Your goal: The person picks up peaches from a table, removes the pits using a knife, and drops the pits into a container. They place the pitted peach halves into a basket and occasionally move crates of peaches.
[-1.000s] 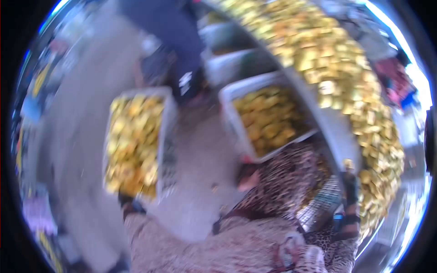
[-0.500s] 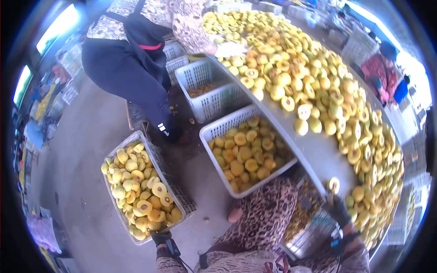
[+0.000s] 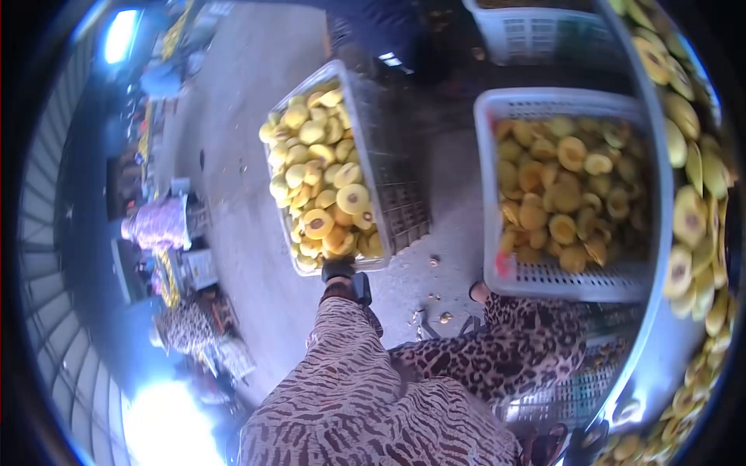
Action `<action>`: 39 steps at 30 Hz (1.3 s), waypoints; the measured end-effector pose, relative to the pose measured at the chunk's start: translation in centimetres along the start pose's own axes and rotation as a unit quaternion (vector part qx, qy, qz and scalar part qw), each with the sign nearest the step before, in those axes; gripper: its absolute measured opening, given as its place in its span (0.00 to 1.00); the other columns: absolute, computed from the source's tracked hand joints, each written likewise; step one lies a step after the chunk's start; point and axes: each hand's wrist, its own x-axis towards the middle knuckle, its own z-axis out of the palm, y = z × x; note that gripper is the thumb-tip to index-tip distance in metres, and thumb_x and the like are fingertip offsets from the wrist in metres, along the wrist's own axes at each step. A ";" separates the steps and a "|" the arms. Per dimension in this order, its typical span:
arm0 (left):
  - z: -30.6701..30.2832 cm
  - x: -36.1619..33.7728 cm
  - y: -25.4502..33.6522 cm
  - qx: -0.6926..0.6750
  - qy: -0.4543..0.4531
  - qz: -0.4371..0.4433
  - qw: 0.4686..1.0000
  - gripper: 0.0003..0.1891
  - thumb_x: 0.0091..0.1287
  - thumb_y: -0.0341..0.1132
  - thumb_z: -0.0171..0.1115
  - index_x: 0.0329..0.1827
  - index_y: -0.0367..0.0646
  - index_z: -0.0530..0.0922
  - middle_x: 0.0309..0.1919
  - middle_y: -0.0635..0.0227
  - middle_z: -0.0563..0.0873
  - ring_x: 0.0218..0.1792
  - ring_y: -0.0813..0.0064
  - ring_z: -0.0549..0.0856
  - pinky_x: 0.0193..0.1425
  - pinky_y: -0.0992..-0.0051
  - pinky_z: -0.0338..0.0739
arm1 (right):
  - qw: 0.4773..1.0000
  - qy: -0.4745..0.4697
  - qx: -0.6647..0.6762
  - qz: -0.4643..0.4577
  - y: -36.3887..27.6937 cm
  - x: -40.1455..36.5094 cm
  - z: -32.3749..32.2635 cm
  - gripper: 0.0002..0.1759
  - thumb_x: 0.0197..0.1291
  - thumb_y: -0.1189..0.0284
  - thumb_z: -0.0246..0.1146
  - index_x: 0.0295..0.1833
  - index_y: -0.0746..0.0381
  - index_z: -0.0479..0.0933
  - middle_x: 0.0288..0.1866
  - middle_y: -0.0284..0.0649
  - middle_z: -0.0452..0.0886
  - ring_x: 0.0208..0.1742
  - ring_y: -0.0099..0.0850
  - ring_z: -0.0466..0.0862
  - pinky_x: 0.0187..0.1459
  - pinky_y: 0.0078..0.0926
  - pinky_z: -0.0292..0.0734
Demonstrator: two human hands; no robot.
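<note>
Grey concrete floor (image 3: 249,256) spreads out below me, with small scraps (image 3: 435,299) scattered on it near the middle. On my right a metal table (image 3: 657,311) curves up the view, and fruit halves (image 3: 688,221) crowd its top. A white basket (image 3: 559,283) sits on the floor just beside the table's edge. Far left is a ribbed wall (image 3: 54,311) and clutter (image 3: 167,272) too blurred to name. A lamp (image 3: 123,35) glows top left. Glare (image 3: 167,423) washes out the bottom left.

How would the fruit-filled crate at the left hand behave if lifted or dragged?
Probably heavy: the white crate is heaped past its rim with halved yellow fruit. Lifted by the one end the left hand grips, it would likely tilt, and loose halves could roll out. Its lattice plastic walls may flex slightly under that load.
</note>
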 end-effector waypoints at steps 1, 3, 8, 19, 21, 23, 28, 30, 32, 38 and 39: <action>-0.8 -0.5 0.9 -0.283 0.053 -0.070 0.955 0.21 0.54 0.47 0.66 0.54 0.66 0.84 0.58 0.77 0.84 0.63 0.72 0.79 0.71 0.70 0.68 | 0.997 -0.004 -0.072 -0.019 -0.3 0.6 -0.8 0.28 0.61 0.60 0.71 0.60 0.67 0.75 0.52 0.43 0.83 0.47 0.37 0.84 0.48 0.29 0.82; -1.9 -1.9 1.6 0.026 -0.004 -0.028 0.999 0.34 0.57 0.53 0.68 0.66 0.52 0.73 0.62 0.69 0.81 0.65 0.67 0.77 0.66 0.72 0.71 | 0.980 0.011 -0.180 -0.079 2.6 -0.1 0.4 0.28 0.62 0.59 0.70 0.61 0.65 0.76 0.52 0.43 0.83 0.47 0.38 0.85 0.47 0.31 0.82; 6.9 0.8 -2.9 -0.561 0.096 -0.057 0.820 0.32 0.60 0.48 0.69 0.66 0.50 0.71 0.59 0.69 0.82 0.61 0.70 0.78 0.63 0.69 0.73 | 0.763 -0.005 -0.589 -0.265 7.5 -2.2 1.1 0.31 0.62 0.55 0.68 0.63 0.62 0.70 0.55 0.40 0.77 0.48 0.40 0.80 0.46 0.38 0.79; -1.7 -4.0 7.4 -0.779 0.179 -0.219 0.560 0.27 0.72 0.50 0.57 0.71 0.52 0.67 0.64 0.65 0.77 0.62 0.62 0.79 0.57 0.61 0.81 | 0.845 -0.245 -0.447 -0.162 7.7 3.4 2.7 0.18 0.69 0.63 0.53 0.52 0.64 0.78 0.45 0.51 0.81 0.49 0.45 0.81 0.54 0.43 0.75; -3.3 -4.4 7.7 -0.809 0.160 -0.287 0.487 0.23 0.74 0.46 0.55 0.70 0.54 0.67 0.64 0.65 0.77 0.59 0.61 0.80 0.54 0.59 0.83 | 0.847 -0.245 -0.439 -0.170 6.2 5.2 2.8 0.18 0.67 0.63 0.54 0.53 0.64 0.78 0.45 0.51 0.81 0.49 0.46 0.81 0.54 0.43 0.75; -3.1 -4.5 7.8 -0.902 0.129 -0.283 0.299 0.26 0.73 0.55 0.54 0.66 0.50 0.71 0.57 0.64 0.81 0.54 0.65 0.82 0.53 0.61 0.83 | 0.851 -0.251 -0.433 -0.160 5.7 6.1 3.4 0.18 0.66 0.62 0.54 0.53 0.63 0.78 0.46 0.51 0.81 0.49 0.46 0.81 0.54 0.43 0.75; 0.2 -2.9 6.9 -0.897 0.142 -0.295 0.298 0.28 0.74 0.59 0.48 0.66 0.49 0.71 0.59 0.64 0.81 0.57 0.62 0.82 0.58 0.58 0.82 | 0.856 -0.247 -0.423 -0.162 4.2 8.8 3.7 0.19 0.63 0.62 0.57 0.53 0.63 0.78 0.46 0.51 0.82 0.50 0.46 0.81 0.54 0.43 0.76; -2.0 -3.3 8.0 -0.913 0.134 -0.296 0.246 0.28 0.75 0.58 0.47 0.67 0.48 0.71 0.59 0.62 0.81 0.58 0.58 0.82 0.60 0.55 0.81 | 0.857 -0.242 -0.423 -0.167 3.9 9.5 3.6 0.20 0.62 0.62 0.57 0.53 0.63 0.78 0.46 0.51 0.82 0.50 0.46 0.81 0.54 0.43 0.76; -2.0 -2.9 7.5 -0.919 0.132 -0.293 0.230 0.27 0.75 0.57 0.47 0.67 0.47 0.71 0.60 0.62 0.81 0.58 0.57 0.82 0.61 0.54 0.81 | 0.858 -0.242 -0.421 -0.165 3.7 9.9 3.8 0.20 0.61 0.61 0.58 0.53 0.63 0.78 0.46 0.51 0.82 0.50 0.46 0.82 0.54 0.43 0.76; -1.7 -4.7 6.8 -0.956 0.068 -0.141 0.249 0.27 0.77 0.54 0.44 0.69 0.45 0.69 0.64 0.58 0.78 0.62 0.58 0.79 0.66 0.55 0.77 | 0.862 -0.253 -0.410 -0.159 3.2 10.6 3.3 0.22 0.57 0.61 0.61 0.54 0.63 0.78 0.46 0.51 0.82 0.50 0.47 0.82 0.54 0.43 0.76; -2.0 -5.1 6.4 -0.954 0.067 -0.140 0.255 0.27 0.77 0.54 0.44 0.69 0.45 0.69 0.64 0.58 0.78 0.62 0.58 0.79 0.66 0.55 0.77 | 0.864 -0.254 -0.406 -0.154 3.0 10.7 3.3 0.23 0.56 0.61 0.61 0.54 0.63 0.78 0.46 0.51 0.82 0.50 0.47 0.82 0.54 0.43 0.76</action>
